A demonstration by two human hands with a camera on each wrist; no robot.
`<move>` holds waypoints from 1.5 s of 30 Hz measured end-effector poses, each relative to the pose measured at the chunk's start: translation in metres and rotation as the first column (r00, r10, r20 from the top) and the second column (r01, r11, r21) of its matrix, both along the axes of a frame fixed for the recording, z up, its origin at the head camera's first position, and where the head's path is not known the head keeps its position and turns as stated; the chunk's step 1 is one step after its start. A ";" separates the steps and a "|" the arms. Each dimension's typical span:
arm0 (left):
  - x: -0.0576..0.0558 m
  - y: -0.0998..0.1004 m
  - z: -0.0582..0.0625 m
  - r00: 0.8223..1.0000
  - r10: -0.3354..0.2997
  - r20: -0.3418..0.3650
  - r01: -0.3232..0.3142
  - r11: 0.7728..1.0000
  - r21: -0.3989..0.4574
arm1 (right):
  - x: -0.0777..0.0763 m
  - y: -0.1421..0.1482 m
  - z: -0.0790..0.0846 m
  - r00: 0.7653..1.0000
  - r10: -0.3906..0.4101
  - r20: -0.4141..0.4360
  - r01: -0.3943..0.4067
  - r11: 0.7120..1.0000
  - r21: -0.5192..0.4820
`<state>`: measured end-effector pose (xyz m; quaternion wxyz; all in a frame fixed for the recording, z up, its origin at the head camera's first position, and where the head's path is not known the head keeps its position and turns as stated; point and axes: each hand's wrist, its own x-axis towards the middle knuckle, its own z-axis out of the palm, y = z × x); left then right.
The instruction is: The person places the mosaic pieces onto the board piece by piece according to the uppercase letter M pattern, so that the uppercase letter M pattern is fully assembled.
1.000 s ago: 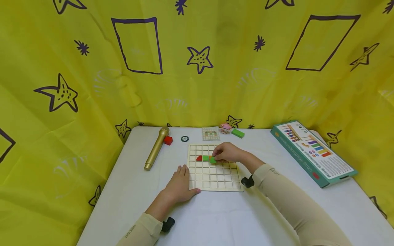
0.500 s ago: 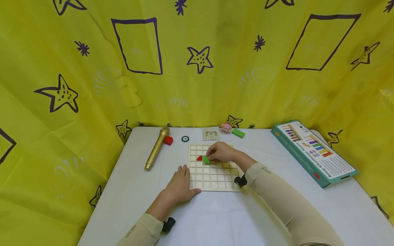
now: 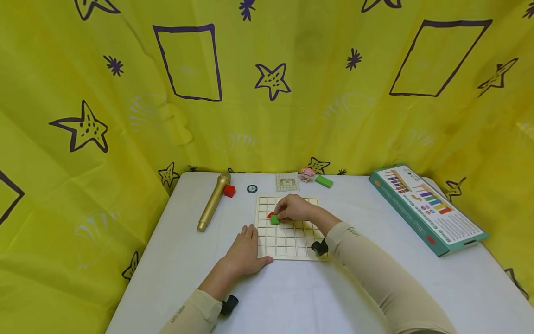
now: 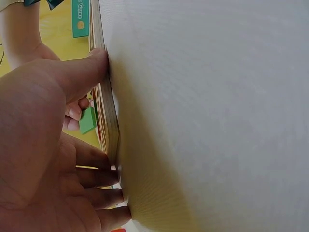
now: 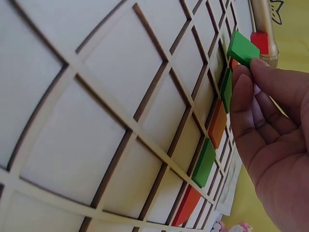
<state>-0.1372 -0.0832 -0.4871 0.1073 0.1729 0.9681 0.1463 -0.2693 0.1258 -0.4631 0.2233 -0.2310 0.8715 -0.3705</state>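
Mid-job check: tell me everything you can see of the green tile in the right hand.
The green tile is a flat, four-sided piece, plain bright green, with straight edges and a visible thickness; it looks like painted wood, though that is not certain. The right hand pinches it at one end between thumb and fingers. It is tilted, held over the grid board, and in the head view it partly hides a red piece. Nothing else plainly touches it.

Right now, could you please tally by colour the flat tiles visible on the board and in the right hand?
Green tiles: 3
Red tiles: 2
Orange tile: 1
Total: 6
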 end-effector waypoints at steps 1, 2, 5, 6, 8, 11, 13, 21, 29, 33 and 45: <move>0.000 0.000 0.000 1.000 0.000 0.001 0.000 1.000 0.002 | 0.000 -0.001 0.000 1.000 0.001 0.003 -0.001 1.000 0.001; 0.000 0.000 0.000 1.000 0.000 0.001 0.000 1.000 0.001 | 0.001 -0.003 -0.001 1.000 0.002 0.006 -0.002 1.000 0.000; 0.001 0.000 0.000 1.000 0.002 0.004 -0.002 1.000 -0.002 | 0.003 -0.007 0.000 1.000 0.007 0.013 -0.007 1.000 -0.003; 0.001 0.000 0.000 1.000 0.003 0.004 -0.003 1.000 -0.004 | 0.004 -0.008 0.000 1.000 0.008 0.010 -0.008 1.000 -0.002; 0.001 0.000 0.000 1.000 0.004 0.005 -0.004 1.000 -0.003 | 0.004 -0.011 -0.001 1.000 0.010 -0.002 -0.010 1.000 0.003; 0.000 0.000 0.000 1.000 0.003 0.004 -0.003 1.000 -0.003 | 0.004 -0.013 -0.004 1.000 0.010 -0.010 -0.010 1.000 0.025; 0.001 0.000 0.000 1.000 0.003 0.002 -0.003 1.000 -0.005 | 0.004 -0.014 -0.005 1.000 0.010 -0.011 -0.009 0.999 0.042; 0.001 0.001 0.002 1.000 0.013 0.008 -0.013 1.000 -0.016 | 0.007 -0.017 -0.002 0.998 0.008 -0.058 -0.002 0.994 0.111; 0.001 0.001 0.002 1.000 0.011 0.005 -0.011 1.000 -0.016 | 0.010 -0.022 0.000 0.987 0.062 -0.151 -0.035 0.984 0.177; 0.001 0.001 0.002 1.000 0.012 0.002 -0.012 1.000 -0.018 | 0.011 -0.024 -0.001 0.984 0.070 -0.163 -0.034 0.977 0.210; 0.000 0.002 0.002 1.000 0.005 0.002 -0.005 1.000 -0.022 | 0.016 -0.017 -0.001 0.978 0.089 -0.191 -0.058 0.985 0.164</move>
